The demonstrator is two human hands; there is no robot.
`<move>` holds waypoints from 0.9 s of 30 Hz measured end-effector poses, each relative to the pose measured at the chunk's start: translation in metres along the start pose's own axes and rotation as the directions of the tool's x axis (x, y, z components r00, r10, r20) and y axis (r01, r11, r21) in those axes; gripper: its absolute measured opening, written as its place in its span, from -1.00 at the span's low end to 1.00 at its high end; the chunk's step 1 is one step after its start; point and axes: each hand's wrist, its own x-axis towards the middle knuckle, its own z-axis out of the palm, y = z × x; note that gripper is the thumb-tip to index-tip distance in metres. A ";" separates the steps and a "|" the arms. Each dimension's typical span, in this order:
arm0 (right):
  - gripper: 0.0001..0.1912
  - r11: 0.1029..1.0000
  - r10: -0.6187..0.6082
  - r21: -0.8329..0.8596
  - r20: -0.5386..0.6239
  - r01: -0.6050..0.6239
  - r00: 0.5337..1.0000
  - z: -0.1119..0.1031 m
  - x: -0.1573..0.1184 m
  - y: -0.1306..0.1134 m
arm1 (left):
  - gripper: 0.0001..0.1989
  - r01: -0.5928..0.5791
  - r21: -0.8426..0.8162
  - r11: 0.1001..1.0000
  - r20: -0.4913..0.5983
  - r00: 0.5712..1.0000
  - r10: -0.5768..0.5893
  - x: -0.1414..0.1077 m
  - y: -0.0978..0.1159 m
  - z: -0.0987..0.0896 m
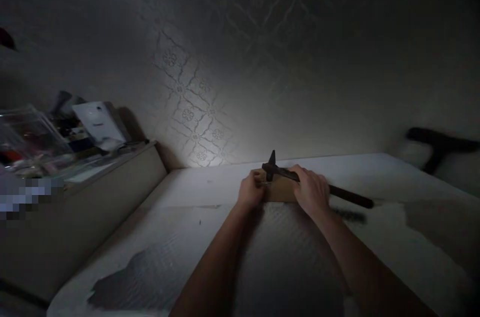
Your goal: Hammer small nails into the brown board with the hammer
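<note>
My right hand (312, 188) is closed round the dark handle of a hammer (350, 196), whose end sticks out to the right. The hammer's head lies to the left, over a flat brown wooden block (280, 192) on the table. At the block's left edge, my left hand (250, 190) has its fingers bent against it. Something small and thin seems to show by those fingertips, too dim to name. Whether the hammer head touches the block, I cannot tell.
The white table (195, 184) has a worn, peeling surface and meets a patterned wall (210, 102). On the left, a cabinet (112, 197) carries a white box (98, 119) and a clear plastic case (32, 132). A dark T-shaped object (438, 142) stands at the right.
</note>
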 end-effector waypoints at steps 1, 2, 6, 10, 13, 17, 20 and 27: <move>-0.66 1.000 -0.001 0.004 0.001 0.001 1.000 0.000 0.000 0.000 | -0.57 0.012 0.016 1.000 -0.001 1.000 -0.012 0.000 0.000 -0.001; -0.65 1.000 -0.005 0.009 0.001 0.005 1.000 0.000 0.000 0.000 | -0.58 0.019 0.024 1.000 0.001 1.000 -0.019 0.000 0.000 -0.001; -0.66 1.000 0.000 0.013 -0.005 0.000 1.000 -0.001 0.000 0.000 | -0.57 0.018 0.028 0.999 0.013 1.000 -0.019 0.001 -0.002 -0.001; -0.68 1.000 0.004 0.015 0.012 -0.005 1.000 -0.001 0.000 -0.001 | -0.58 0.023 0.045 0.999 0.017 1.000 -0.024 0.002 -0.003 0.000; -0.68 1.000 0.010 0.011 0.012 -0.010 1.000 -0.001 0.000 -0.001 | -0.58 0.023 0.036 0.999 0.021 1.000 -0.024 0.002 -0.004 0.000; -0.67 1.000 -0.011 0.001 0.012 0.011 1.000 -0.001 0.000 0.000 | -0.57 0.003 0.022 1.000 0.013 1.000 -0.003 0.002 -0.005 0.001; -0.70 1.000 -0.018 -0.008 -0.023 0.018 1.000 -0.002 0.001 -0.002 | -0.56 -0.014 0.020 1.000 0.011 1.000 0.014 0.002 -0.004 0.002; -0.69 0.993 -0.116 -0.034 -0.069 0.114 0.991 0.000 0.001 -0.007 | -0.57 0.028 0.121 0.992 -0.020 0.999 -0.026 0.001 0.002 0.004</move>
